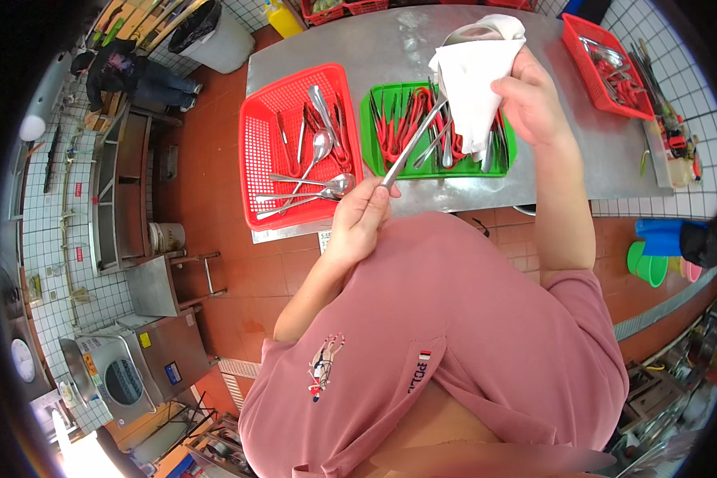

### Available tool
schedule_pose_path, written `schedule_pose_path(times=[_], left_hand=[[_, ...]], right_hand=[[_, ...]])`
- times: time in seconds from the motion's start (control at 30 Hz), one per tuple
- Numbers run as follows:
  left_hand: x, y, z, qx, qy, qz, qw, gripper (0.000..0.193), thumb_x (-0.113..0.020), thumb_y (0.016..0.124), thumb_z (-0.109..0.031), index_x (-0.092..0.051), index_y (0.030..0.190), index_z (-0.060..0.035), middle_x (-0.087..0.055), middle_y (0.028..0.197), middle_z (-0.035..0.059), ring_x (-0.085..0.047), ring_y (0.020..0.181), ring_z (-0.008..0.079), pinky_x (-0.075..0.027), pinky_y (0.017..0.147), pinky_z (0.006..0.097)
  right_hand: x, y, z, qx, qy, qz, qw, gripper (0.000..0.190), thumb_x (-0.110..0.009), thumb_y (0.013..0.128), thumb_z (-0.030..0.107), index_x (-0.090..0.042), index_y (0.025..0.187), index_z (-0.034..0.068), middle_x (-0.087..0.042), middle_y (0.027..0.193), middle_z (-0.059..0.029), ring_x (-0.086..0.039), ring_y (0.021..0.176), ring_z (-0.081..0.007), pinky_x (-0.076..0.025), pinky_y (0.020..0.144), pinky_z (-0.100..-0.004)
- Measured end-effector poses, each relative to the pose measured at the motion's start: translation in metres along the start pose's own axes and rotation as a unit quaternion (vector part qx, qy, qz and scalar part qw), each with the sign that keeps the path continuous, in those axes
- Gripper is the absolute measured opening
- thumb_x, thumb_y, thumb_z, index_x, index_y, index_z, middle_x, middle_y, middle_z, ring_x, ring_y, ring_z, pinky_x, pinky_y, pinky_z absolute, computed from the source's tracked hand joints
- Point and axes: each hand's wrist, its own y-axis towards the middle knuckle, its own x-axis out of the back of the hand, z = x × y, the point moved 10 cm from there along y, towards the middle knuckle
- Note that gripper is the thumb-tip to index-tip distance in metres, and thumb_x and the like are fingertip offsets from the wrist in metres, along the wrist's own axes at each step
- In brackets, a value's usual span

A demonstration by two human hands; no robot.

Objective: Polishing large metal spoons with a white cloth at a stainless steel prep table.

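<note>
My left hand point(363, 218) grips the lower end of a long metal handle, part of a ladle or large serving spoon point(415, 142). Its head, at the upper right, is partly covered by a white cloth point(475, 83). My right hand point(529, 98) pinches this cloth against the head from the right. Below the cloth lies a green tray point(406, 173) with several red-handled tongs point(418, 113) and metal utensils. To its left, a red perforated basket point(254, 143) holds metal spoons point(322, 146) and more tongs point(342, 137). The cloth hides part of the green tray's contents.
Everything stands on a stainless steel table point(388, 54). Another red basket point(609, 71) of utensils sits at the right beside a tiled wall. A person point(137, 71) bends over at the far left, near a grey bin point(221, 45). Red floor tiles point(209, 155) surround the table.
</note>
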Motion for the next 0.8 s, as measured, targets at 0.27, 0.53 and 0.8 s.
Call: schedule_pose_path(times=[0.27, 0.53, 0.8], left_hand=[[0.006, 0.001, -0.001, -0.009, 0.106, -0.007, 0.994, 0.019, -0.044, 0.103, -0.018, -0.057, 0.098, -0.0048, -0.038, 0.061, -0.0071, -0.034, 0.055, 0.0033, -0.029, 0.050, 0.0214], [0.013, 0.006, 0.003, 0.001, 0.106, 0.006, 0.994, 0.019, -0.045, 0.102, -0.017, -0.059, 0.097, -0.0045, -0.038, 0.060, -0.0073, -0.034, 0.054, 0.0032, -0.029, 0.050, 0.0217], [0.013, 0.012, 0.009, 0.020, 0.023, 0.030, 0.999, 0.020, -0.044, 0.103, -0.019, -0.058, 0.099, -0.0041, -0.035, 0.061, -0.0093, -0.030, 0.054, 0.0019, -0.025, 0.049, 0.0206]], right_hand=[[0.023, 0.004, -0.002, -0.043, -0.209, -0.031, 0.976, 0.042, -0.062, 0.089, 0.014, -0.053, 0.128, 0.001, -0.057, 0.125, -0.0079, -0.054, 0.114, -0.0159, -0.040, 0.096, -0.0288], [0.025, 0.002, 0.036, 0.037, -0.551, -0.152, 0.819, 0.035, -0.062, 0.091, 0.037, -0.067, 0.110, 0.008, -0.069, 0.091, -0.0129, -0.068, 0.081, -0.0260, -0.051, 0.073, -0.0363], [0.050, 0.001, -0.023, -0.083, -0.067, -0.255, 0.961, 0.044, -0.056, 0.095, 0.034, -0.061, 0.114, -0.006, -0.068, 0.103, -0.0124, -0.066, 0.089, -0.0186, -0.052, 0.079, -0.0315]])
